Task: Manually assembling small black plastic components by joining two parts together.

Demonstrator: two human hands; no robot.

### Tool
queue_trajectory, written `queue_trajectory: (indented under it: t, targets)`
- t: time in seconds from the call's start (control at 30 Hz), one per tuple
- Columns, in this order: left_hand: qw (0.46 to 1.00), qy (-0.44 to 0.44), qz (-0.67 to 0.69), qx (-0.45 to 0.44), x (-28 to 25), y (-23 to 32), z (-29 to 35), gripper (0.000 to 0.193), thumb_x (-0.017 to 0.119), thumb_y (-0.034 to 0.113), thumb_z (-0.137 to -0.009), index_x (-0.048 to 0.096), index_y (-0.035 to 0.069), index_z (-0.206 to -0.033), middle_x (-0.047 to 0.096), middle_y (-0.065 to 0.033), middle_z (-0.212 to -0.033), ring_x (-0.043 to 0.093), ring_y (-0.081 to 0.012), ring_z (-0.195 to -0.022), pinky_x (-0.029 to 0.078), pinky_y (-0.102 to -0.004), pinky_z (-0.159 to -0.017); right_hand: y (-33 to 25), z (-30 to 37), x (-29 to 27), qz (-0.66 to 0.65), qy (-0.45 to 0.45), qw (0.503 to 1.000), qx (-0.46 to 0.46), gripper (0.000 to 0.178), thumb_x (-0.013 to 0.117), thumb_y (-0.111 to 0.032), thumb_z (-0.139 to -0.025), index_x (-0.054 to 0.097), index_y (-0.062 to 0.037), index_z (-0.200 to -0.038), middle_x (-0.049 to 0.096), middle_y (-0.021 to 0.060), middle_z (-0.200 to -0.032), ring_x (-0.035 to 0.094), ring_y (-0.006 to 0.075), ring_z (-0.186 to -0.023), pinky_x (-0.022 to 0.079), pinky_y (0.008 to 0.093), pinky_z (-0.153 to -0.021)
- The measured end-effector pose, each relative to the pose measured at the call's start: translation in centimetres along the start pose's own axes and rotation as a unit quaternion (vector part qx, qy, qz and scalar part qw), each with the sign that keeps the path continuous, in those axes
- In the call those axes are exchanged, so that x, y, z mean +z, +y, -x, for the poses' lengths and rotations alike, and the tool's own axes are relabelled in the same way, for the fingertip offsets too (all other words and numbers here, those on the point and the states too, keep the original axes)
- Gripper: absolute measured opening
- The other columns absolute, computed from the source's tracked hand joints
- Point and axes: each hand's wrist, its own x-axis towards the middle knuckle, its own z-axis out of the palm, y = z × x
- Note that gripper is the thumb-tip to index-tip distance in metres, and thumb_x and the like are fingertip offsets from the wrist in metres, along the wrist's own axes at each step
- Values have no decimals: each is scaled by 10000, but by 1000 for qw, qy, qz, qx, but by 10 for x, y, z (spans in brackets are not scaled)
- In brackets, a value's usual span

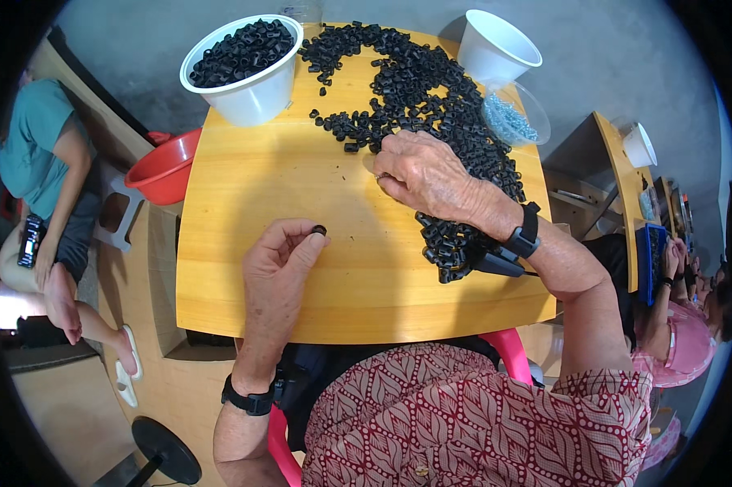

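My left hand [278,264] is closed in a pinch above the wooden table [244,292], thumb and forefinger gripping a small black plastic sleeve [319,230] with its round opening upward. Beside the near edge of a spread pile of black plastic sleeves [431,89], my right hand [427,174] is closed with its fingertips together. A tiny dark bit shows at those fingertips, too small to name. More of the sleeves lie beneath my right wrist. At the pile's right side rests a clear round tub [512,118] with small silvery metal pieces in it.
At the far left a white bucket [256,101] is heaped with black sleeves. Another white bucket [496,49] stands far right. A red basin [167,166] is left of the table. A seated person [45,146] is at left; another person in pink [678,345] works at right.
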Motion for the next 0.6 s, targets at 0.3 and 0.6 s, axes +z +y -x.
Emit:
queue_trajectory:
  t: [0.3, 0.6]
  targets:
    - [1000, -9, -11, -16, 5, 0, 0, 142, 666, 84, -959, 670, 8, -1079, 708, -43, -978, 640, -100, -936, 487, -243, -894, 6, 8, 5, -8, 28, 1000, 11, 64, 676, -99, -812, 669, -39, -830, 589, 100, -816, 620, 303, -854, 511, 430, -768]
    - [1000, -8, -12, -7, 0, -1, 0, 138, 662, 77, -959, 671, 12, -1080, 703, -34, -973, 638, -103, -932, 487, -245, -900, -10, 8, -14, -36, -5, 999, -15, 121, 683, -122, -822, 656, -44, -910, 582, 95, -832, 614, 301, -874, 483, 436, -801]
